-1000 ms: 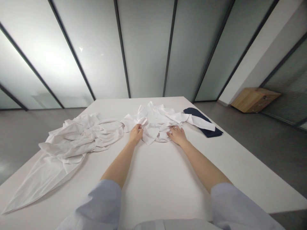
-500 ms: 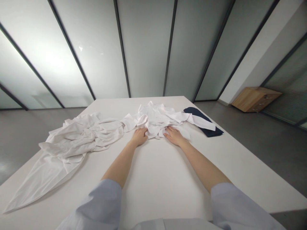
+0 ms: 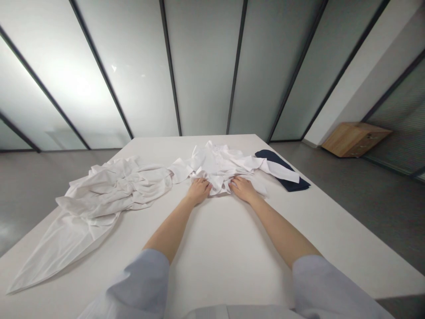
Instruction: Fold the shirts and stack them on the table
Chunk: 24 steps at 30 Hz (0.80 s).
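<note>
A crumpled white shirt [image 3: 215, 161] lies in front of me, its sleeves spread to both sides. At its near edge, my left hand [image 3: 198, 191] has bent fingers closed on the cloth. A short gap to the right, my right hand [image 3: 244, 189] grips the same edge, fingertips bunching the fabric. Parts of the fingertips are hidden in the folds. The shirt's right sleeve lies across a folded navy cloth [image 3: 288, 182].
A heap of white cloth [image 3: 116, 190] sits on the left of the white table [image 3: 229, 248], one end trailing toward me. Frosted glass panels [image 3: 202, 66] stand behind the table. On the floor at right is a wooden cabinet [image 3: 352, 139].
My left hand has moved slightly right, closer to my right hand, and its fingers have bent in. The shirt's near edge is gathered between the hands.
</note>
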Tool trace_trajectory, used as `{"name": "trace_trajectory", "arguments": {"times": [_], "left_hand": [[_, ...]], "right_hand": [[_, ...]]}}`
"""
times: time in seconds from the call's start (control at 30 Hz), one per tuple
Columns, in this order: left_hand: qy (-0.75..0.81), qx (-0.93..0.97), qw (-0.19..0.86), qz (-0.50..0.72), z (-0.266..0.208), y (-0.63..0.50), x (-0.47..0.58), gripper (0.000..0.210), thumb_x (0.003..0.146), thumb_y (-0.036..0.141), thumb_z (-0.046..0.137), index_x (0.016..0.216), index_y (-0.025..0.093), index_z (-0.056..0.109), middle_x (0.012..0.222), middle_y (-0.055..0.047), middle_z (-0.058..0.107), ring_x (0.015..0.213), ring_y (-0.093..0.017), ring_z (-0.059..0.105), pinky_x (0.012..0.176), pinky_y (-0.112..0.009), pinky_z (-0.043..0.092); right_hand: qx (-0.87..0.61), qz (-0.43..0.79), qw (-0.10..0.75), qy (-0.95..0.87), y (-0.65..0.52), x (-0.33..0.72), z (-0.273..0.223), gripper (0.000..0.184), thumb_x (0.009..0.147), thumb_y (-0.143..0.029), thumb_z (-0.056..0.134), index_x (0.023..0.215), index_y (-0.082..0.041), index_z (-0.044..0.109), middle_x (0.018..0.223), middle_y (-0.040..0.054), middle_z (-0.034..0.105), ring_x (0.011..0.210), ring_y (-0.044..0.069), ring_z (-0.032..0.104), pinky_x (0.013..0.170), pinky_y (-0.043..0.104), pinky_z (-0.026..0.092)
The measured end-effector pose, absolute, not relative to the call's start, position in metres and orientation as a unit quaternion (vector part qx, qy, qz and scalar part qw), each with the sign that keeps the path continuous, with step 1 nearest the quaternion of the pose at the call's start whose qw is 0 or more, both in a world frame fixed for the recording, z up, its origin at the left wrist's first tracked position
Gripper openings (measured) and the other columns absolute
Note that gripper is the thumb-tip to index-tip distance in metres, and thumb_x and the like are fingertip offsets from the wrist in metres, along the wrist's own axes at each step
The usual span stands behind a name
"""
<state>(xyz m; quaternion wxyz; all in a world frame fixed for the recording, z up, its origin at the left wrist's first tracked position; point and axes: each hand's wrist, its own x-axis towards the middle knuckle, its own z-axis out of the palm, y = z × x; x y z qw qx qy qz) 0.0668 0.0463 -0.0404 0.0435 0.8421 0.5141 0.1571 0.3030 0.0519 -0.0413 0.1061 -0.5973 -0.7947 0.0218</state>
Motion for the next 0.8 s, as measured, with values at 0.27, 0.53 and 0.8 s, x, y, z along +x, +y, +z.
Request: {"name": "trace_trajectory", "arguments": {"times": [0.27, 0.53, 0.8], "left_hand": [[0.627, 0.763, 0.025, 0.152, -0.04, 0.042, 0.071, 0.038, 0.094, 0.031, 0.038, 0.128, 0.019, 0.047, 0.138, -0.014, 0.048, 0.121, -0.026, 0.053, 0.098, -0.038, 0.041], [0.705, 0.698, 0.039, 0.119, -0.023, 0.045, 0.058, 0.031, 0.092, 0.034, 0.04, 0.113, 0.019, 0.058, 0.102, -0.014, 0.068, 0.099, -0.028, 0.064, 0.082, -0.038, 0.046], [0.605, 0.776, -0.001, 0.181, -0.033, 0.044, 0.061, 0.031, 0.095, 0.033, 0.038, 0.114, 0.022, 0.061, 0.125, -0.009, 0.06, 0.124, -0.023, 0.047, 0.107, -0.039, 0.031]], "right_hand": [[-0.639, -0.007, 0.095, -0.763, 0.054, 0.304, -0.041, 0.04, 0.098, -0.035, 0.032, 0.114, -0.018, 0.065, 0.126, 0.0106, 0.06, 0.116, 0.025, 0.053, 0.093, 0.037, 0.04], [-0.657, -0.024, 0.129, -0.743, 0.054, 0.309, -0.035, 0.034, 0.092, -0.025, 0.039, 0.113, -0.022, 0.066, 0.111, 0.0075, 0.069, 0.101, 0.023, 0.061, 0.086, 0.032, 0.041], [-0.612, -0.002, 0.127, -0.78, 0.056, 0.308, -0.046, 0.039, 0.092, -0.033, 0.046, 0.127, -0.02, 0.058, 0.136, 0.0102, 0.054, 0.124, 0.024, 0.048, 0.101, 0.035, 0.036]]}}
